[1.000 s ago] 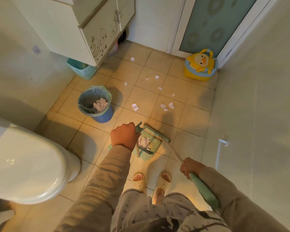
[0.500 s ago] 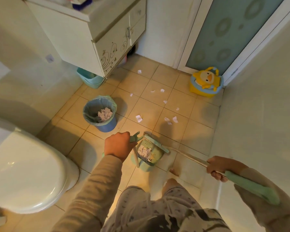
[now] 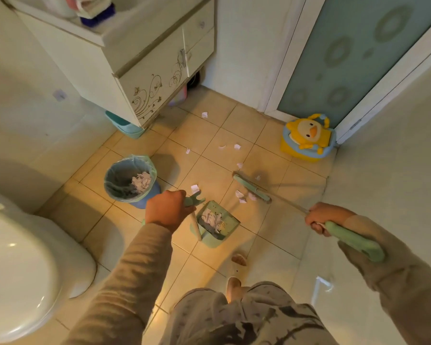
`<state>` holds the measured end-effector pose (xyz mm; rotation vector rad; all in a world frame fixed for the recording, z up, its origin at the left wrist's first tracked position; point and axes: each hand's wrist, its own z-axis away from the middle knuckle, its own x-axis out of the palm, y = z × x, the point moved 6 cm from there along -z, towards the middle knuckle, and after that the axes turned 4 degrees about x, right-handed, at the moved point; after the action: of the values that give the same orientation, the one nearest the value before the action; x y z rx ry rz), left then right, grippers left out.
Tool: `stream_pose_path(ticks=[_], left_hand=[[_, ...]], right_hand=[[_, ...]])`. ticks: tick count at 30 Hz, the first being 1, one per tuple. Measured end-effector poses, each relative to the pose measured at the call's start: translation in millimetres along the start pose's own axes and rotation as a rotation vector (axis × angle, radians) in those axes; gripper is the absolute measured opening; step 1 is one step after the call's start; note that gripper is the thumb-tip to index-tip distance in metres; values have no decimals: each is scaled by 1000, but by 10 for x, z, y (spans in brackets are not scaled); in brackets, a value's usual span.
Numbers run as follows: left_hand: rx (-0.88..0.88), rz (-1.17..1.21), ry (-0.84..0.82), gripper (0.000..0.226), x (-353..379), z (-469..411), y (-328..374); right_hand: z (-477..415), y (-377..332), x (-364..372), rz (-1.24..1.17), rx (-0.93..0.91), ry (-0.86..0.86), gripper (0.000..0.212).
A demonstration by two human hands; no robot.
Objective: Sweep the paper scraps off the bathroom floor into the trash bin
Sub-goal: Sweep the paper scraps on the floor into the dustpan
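My left hand [image 3: 166, 212] grips the green handle of an upright dustpan [image 3: 217, 224] that holds crumpled paper. My right hand [image 3: 321, 218] grips the green-handled broom [image 3: 351, 239], whose thin shaft runs to the broom head [image 3: 251, 188] on the tiles beyond the pan. A few scraps [image 3: 241, 196] lie against the head, one scrap [image 3: 195, 188] sits near my left hand, and more scraps [image 3: 237, 146] are scattered farther off. The blue trash bin [image 3: 131, 181], lined with a bag and holding paper, stands left of the dustpan.
A white toilet [image 3: 23, 265] fills the lower left. A vanity cabinet [image 3: 144, 78] hangs at the upper left with a teal basin [image 3: 125, 125] under it. A yellow duck potty [image 3: 307, 138] sits by the frosted door [image 3: 358, 58]. A wall closes the right side.
The broom head has moved from beside the dustpan out onto the tiles, reaching the scraps. My right hand swung out to the right. I stepped forward; the view rose.
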<state>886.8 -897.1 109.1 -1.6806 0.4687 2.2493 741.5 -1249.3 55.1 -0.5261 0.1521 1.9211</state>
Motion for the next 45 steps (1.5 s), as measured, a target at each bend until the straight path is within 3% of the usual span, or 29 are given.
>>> stream_pose_path(ticks=[6, 10, 15, 20, 24, 31, 45], left_hand=[[-7, -9, -8, 39, -87, -316, 279], [4, -15, -9, 40, -93, -433, 411], [-1, -3, -35, 41, -73, -513, 384], [33, -46, -53, 40, -88, -600, 404], [42, -43, -71, 38, -140, -703, 418], [70, -53, -94, 40, -152, -710, 371], [25, 29, -41, 39, -89, -497, 100]], right_hand=[[-207, -262, -455, 111, 1, 75, 35], [-379, -311, -514, -23, 0, 102, 31], [-452, -335, -266, -30, 45, -12, 39], [-317, -283, 63, -248, -19, -77, 24], [-255, -261, 244, -50, 37, -151, 33], [-81, 88, 2, -175, 141, -247, 28], [86, -349, 209, -110, 53, -121, 19]])
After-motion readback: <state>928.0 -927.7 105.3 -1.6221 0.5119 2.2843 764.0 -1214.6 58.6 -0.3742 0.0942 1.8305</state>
